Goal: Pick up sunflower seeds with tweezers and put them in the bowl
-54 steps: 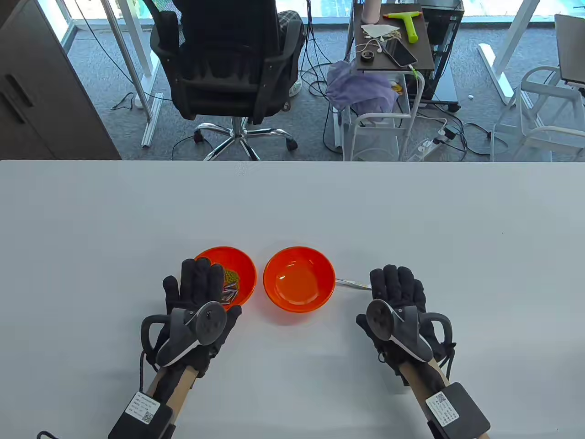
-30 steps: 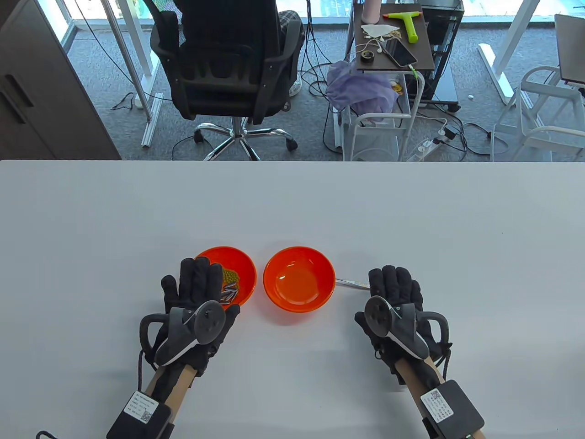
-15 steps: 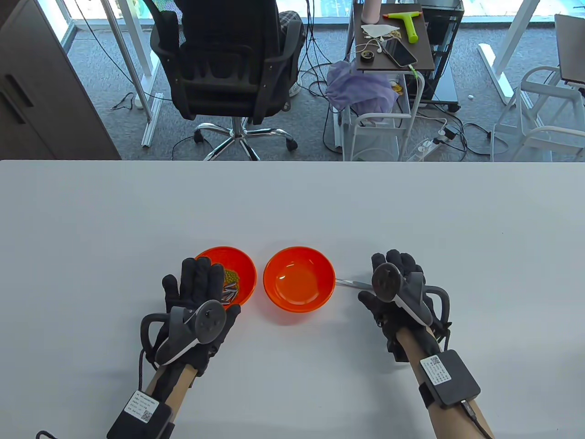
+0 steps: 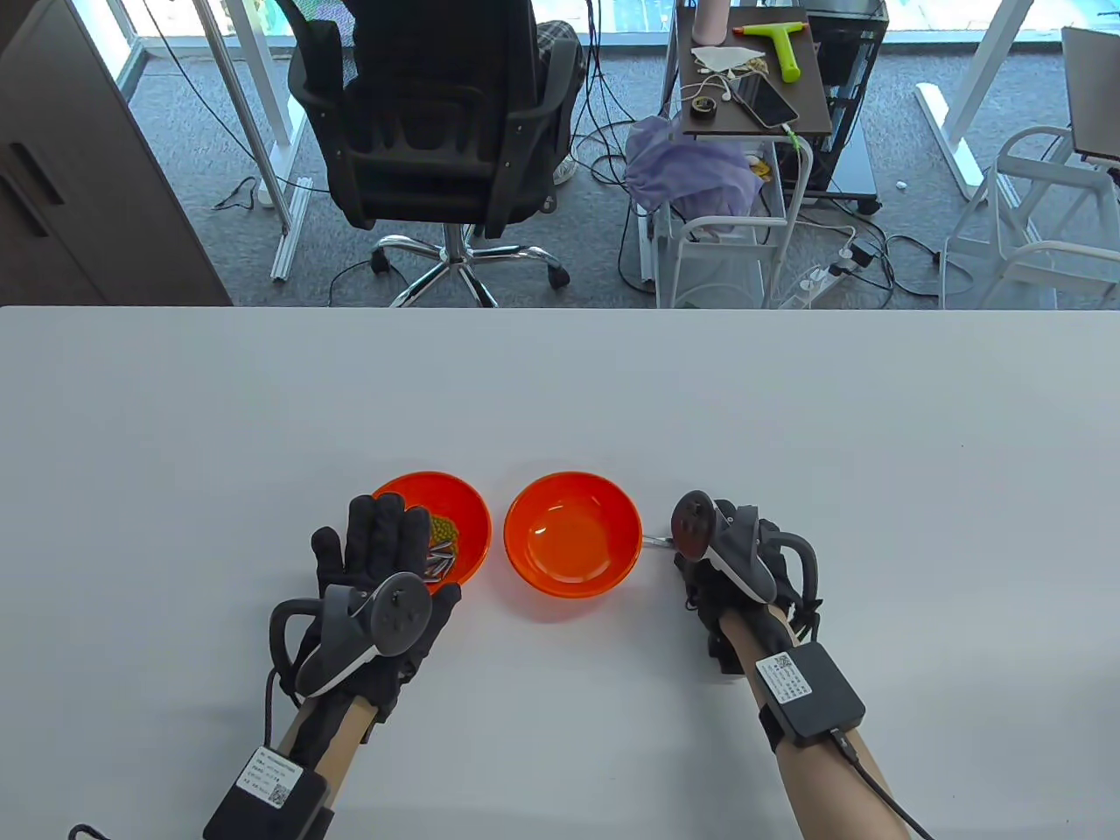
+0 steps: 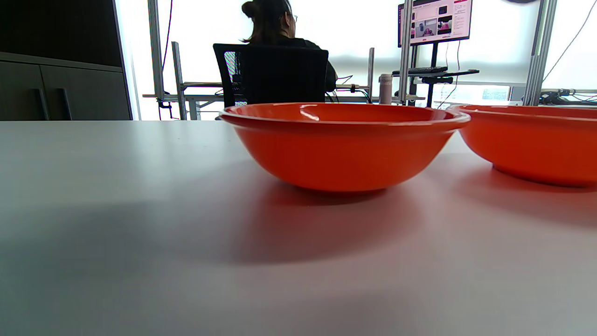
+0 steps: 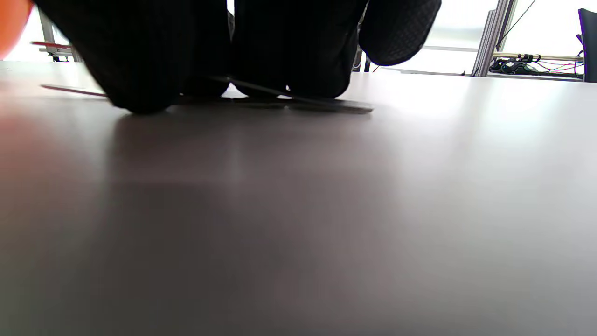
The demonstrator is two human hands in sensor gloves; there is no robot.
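Note:
Two orange bowls stand side by side. The left bowl [image 4: 468, 503] holds striped sunflower seeds [image 4: 440, 564] and some green bits [image 4: 444, 528]. The right bowl [image 4: 573, 535] is empty. My left hand [image 4: 376, 547] lies flat and open on the table, its fingers over the left bowl's near edge. The metal tweezers [image 4: 656, 542] lie on the table just right of the empty bowl. My right hand [image 4: 731, 560] is curled over them. In the right wrist view its fingers [image 6: 140, 60] grip the tweezers [image 6: 322, 102] down at the tabletop.
The white table [image 4: 787, 394] stretches wide around the bowls. In the left wrist view the seed bowl [image 5: 343, 144] is straight ahead and the empty bowl [image 5: 536, 140] is at the right. An office chair [image 4: 437, 114] and a cart [image 4: 752, 79] stand beyond the far edge.
My right hand has moved left toward the empty bowl, turned and curled its fingers down onto the tweezers. My left hand and both bowls have not moved.

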